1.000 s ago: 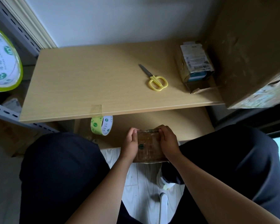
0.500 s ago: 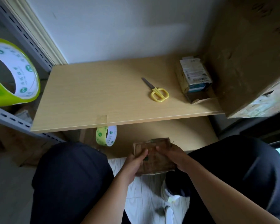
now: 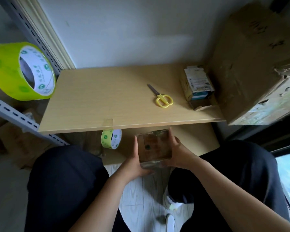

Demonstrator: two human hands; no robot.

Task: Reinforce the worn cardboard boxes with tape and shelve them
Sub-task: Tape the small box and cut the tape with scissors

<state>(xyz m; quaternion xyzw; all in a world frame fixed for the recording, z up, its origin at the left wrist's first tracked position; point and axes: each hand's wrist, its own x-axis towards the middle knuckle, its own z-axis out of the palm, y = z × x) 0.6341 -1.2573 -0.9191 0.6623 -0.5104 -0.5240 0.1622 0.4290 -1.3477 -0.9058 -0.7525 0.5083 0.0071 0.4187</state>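
Small worn cardboard box point(image 3: 153, 147), brown, glossy tape over its faces, held in the air between the knees, just below and in front of the tabletop point(image 3: 124, 104) edge. Left hand point(image 3: 135, 162) grips the box's left side and near-bottom corner, fingers curled round the underside. Right hand point(image 3: 177, 154) grips the right side, fingers up along that edge, thumb on the near face. So both grips are clamped on the box, one each side.

Just left of the left grip: small roll of green tape point(image 3: 111, 138) hanging under the tabletop edge, apparently from a strip of tape point(image 3: 108, 123) stuck over the edge. Beyond the grips, up on the tabletop: yellow-handled scissors point(image 3: 162, 97), blades closed, pointing away and left. Further right of the scissors, a small labelled box point(image 3: 197, 85) with a torn flap, touching or just beside a big cardboard box point(image 3: 251, 67) that fills the far right. Far left of the grips, a large roll of green tape point(image 3: 22, 71) sits on its edge by the grey metal shelf rail point(image 3: 15, 114); cannot tell what holds it.

Below the grips: dark trousers point(image 3: 64, 186) on both legs, pale wood-plank floor point(image 3: 141, 198) between them, a white shoe point(image 3: 170, 221) partly visible.
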